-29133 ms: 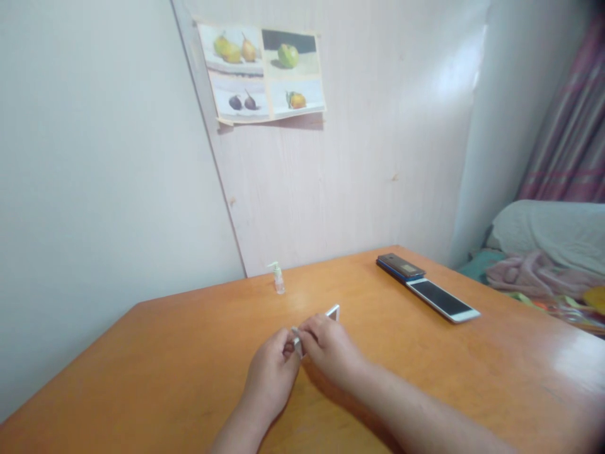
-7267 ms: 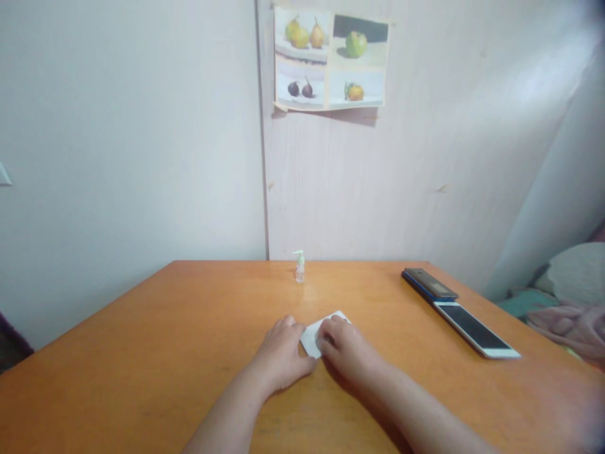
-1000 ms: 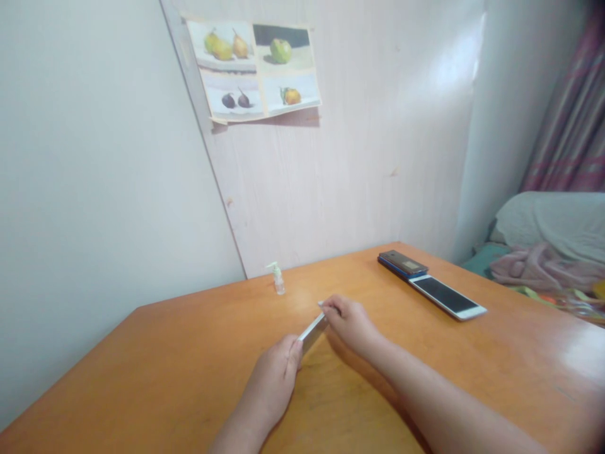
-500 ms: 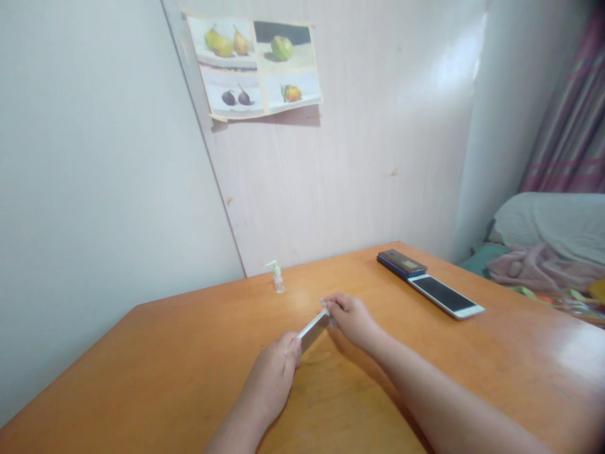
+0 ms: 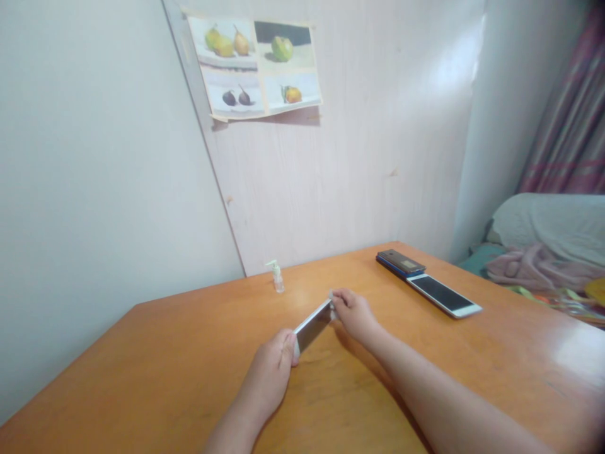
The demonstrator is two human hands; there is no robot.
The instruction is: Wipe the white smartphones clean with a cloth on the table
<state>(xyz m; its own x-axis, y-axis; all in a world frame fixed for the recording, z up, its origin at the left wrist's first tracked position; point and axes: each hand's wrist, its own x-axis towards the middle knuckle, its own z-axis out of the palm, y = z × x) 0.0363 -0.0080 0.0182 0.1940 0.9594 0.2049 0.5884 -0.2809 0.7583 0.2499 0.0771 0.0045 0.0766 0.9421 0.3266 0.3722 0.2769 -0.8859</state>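
Note:
A smartphone (image 5: pixel 314 326) with a white rim and dark screen is held tilted above the table, its screen partly facing me. My left hand (image 5: pixel 274 366) is closed around its near lower end. At the far upper end, my right hand (image 5: pixel 352 313) has its fingers pinched at the phone's edge. A small whitish, cloth-like piece (image 5: pixel 333 311) shows under the right fingertips; its exact kind is too blurred to tell. The fingers behind the phone are hidden.
On the wooden table (image 5: pixel 155 359) stands a small clear pump bottle (image 5: pixel 277 279). To the right lie a white phone (image 5: pixel 444 295) and a dark phone-like stack (image 5: pixel 401 261). A wall (image 5: pixel 354 189) borders the back; bedding (image 5: pixel 543 265) lies beyond the right edge.
The held phone has turned so more of its dark screen shows. My right hand has shifted slightly right along its far end, and the left hand slightly left.

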